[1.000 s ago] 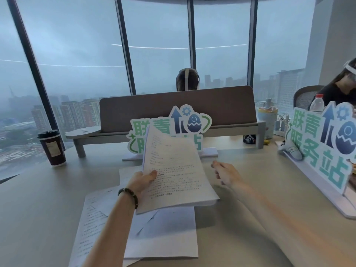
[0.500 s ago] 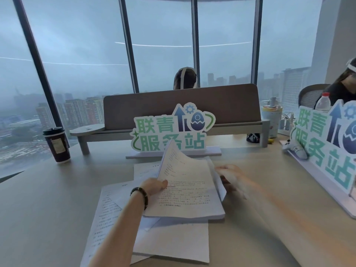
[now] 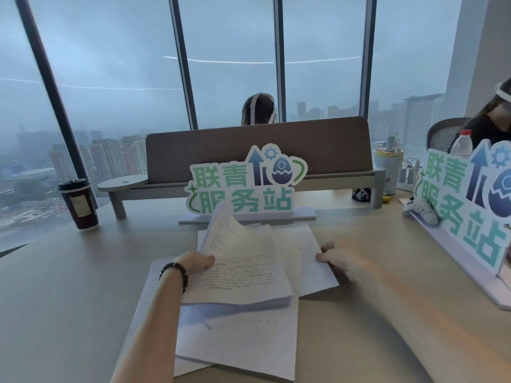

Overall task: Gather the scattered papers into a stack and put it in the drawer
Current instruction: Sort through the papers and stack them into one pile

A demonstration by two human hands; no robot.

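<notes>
Loose white printed sheets [image 3: 166, 286] lie fanned on pale desk [image 3: 55, 299], far left, under forearm. Left hand [image 3: 197, 262], beaded bracelet at wrist, grips left edge of thick white printed paper stack [image 3: 243, 269]; top pages curl upward, floppy. Stack looks light, limp, slippery sheet on sheet; best taken by both long edges, squared. More white sheets [image 3: 307, 252] lie beneath to right. Right hand [image 3: 336, 257] pinches their edge, blurred, forearm low across desk. Drawer not in view.

Left hand [image 3: 197, 263] grips the left edge of a paper stack [image 3: 243, 275], far corner curled upward. Right hand [image 3: 338, 258] pinches a loose sheet [image 3: 309, 261] on the surface [image 3: 69, 286]. More sheets [image 3: 240, 341] lie beneath.
</notes>
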